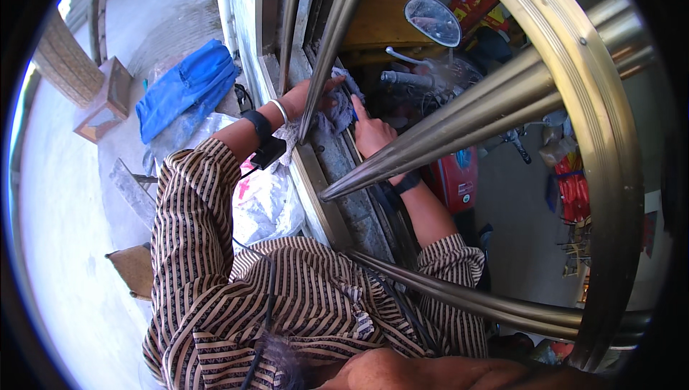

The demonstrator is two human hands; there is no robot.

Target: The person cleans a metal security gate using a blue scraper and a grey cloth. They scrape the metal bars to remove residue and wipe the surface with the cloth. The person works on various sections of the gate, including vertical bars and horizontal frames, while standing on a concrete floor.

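A grey-purple cloth (340, 113) lies bunched in the track of a metal window frame (336, 218). My left hand (309, 96) reaches behind an upright metal bar and has its fingers on this cloth, partly hidden by the bar. On the inner side of the frame, my right hand (374, 134) has its index finger stretched out beside the cloth and the other fingers curled. A bit of a small blue object (354, 115) shows under that index finger; most of it is hidden. Another part of the cloth (288, 140) hangs over the outer sill.
Thick metal bars (441, 131) of a window grille cross around both arms, joined to a curved rail (586, 56). Inside stands a red motorcycle (456, 180) with a mirror (433, 20). Outside lie a blue cloth (185, 88) and a plastic bag (266, 207).
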